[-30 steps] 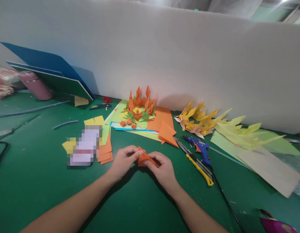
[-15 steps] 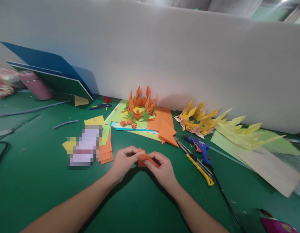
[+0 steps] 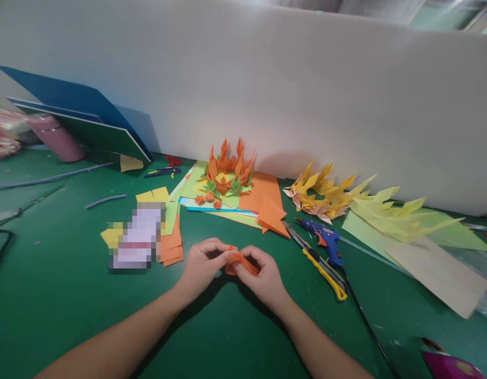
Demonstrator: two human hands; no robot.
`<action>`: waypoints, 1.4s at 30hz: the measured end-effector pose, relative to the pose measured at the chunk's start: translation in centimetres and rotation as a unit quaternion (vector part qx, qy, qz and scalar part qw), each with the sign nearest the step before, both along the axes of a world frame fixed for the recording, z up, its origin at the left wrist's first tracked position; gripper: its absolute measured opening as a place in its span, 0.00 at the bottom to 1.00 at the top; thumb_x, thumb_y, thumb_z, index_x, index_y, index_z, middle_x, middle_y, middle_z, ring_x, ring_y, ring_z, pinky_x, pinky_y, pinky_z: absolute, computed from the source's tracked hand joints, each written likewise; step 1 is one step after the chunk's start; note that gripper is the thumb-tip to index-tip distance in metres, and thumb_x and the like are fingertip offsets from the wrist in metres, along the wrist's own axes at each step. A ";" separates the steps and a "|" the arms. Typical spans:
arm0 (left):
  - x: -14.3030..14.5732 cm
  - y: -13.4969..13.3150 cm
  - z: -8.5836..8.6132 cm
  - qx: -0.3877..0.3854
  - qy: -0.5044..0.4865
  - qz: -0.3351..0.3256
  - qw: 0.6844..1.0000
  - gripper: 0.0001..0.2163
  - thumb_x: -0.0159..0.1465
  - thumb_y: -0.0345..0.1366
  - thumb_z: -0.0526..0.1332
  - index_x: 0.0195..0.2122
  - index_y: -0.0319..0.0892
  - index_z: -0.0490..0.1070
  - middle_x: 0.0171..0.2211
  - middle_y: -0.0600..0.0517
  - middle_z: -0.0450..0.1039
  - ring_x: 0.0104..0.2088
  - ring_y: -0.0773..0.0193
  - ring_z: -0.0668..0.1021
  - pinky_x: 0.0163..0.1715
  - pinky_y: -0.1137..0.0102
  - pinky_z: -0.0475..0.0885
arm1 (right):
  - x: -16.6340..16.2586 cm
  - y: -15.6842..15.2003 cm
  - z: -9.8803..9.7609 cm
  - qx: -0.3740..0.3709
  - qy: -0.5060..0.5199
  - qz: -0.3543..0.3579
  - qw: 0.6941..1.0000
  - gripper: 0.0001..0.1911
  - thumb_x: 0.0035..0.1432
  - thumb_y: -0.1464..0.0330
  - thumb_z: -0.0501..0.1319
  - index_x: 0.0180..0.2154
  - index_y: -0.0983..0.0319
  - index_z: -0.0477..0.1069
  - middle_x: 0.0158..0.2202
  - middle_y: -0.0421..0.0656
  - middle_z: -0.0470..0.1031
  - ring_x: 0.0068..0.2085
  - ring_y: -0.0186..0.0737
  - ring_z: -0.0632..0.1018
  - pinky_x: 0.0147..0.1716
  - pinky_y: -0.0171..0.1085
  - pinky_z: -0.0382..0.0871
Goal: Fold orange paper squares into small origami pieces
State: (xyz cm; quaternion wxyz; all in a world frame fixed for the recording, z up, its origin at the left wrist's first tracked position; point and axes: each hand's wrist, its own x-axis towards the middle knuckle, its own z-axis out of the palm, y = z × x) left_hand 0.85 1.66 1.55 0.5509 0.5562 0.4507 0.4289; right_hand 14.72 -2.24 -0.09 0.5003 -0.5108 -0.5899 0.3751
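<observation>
A small folded piece of orange paper [image 3: 247,265] is pinched between both hands, above the green table [image 3: 235,337]. My left hand [image 3: 204,266] grips its left end with thumb and forefinger. On the other side my right hand [image 3: 263,271] presses the paper between thumb and fingers. Part of the paper is covered by the fingers. Beyond the hands stands an orange paper crown [image 3: 230,168] with green leaves, and three small orange paper flowers [image 3: 209,198] lie before it. Orange paper sheets [image 3: 271,215] are close to my right hand.
A craft knife [image 3: 324,271] and a blue glue gun [image 3: 324,242] lie to the right. Yellow paper crowns [image 3: 322,192] sit behind them. At left are a blurred-out phone-like object [image 3: 137,237], orange paper squares [image 3: 171,250] and a pink bottle [image 3: 56,138].
The fingers have shifted slightly on the orange paper, and its upper edge now looks more curled over near my left thumb. Both hands stay in nearly the same place.
</observation>
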 end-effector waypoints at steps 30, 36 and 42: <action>-0.2 1.1 -0.9 -0.028 -0.050 -0.101 0.993 0.11 0.43 0.32 0.69 0.17 0.39 0.64 0.20 0.58 0.66 0.22 0.72 0.68 0.23 0.76 0.64 | 0.0 0.1 -0.2 0.021 -0.048 -0.036 0.998 0.06 0.46 0.66 0.64 0.22 0.61 0.71 0.22 0.38 0.73 0.25 0.35 0.71 0.27 0.33 0.63; -0.1 1.1 -0.7 -0.063 -0.076 -0.099 0.990 0.11 0.43 0.33 0.70 0.18 0.39 0.66 0.20 0.58 0.68 0.22 0.72 0.69 0.24 0.75 0.65 | 0.0 0.1 -0.1 -0.004 -0.029 -0.037 0.999 0.04 0.44 0.68 0.64 0.21 0.61 0.71 0.21 0.37 0.72 0.24 0.34 0.70 0.27 0.32 0.63; 0.0 0.9 -0.5 -0.089 -0.078 -0.097 0.988 0.14 0.40 0.37 0.71 0.18 0.39 0.65 0.18 0.59 0.68 0.20 0.73 0.70 0.23 0.76 0.65 | 0.0 0.1 0.0 -0.009 -0.025 -0.041 0.999 0.05 0.44 0.68 0.62 0.20 0.61 0.69 0.20 0.36 0.69 0.23 0.33 0.68 0.25 0.31 0.61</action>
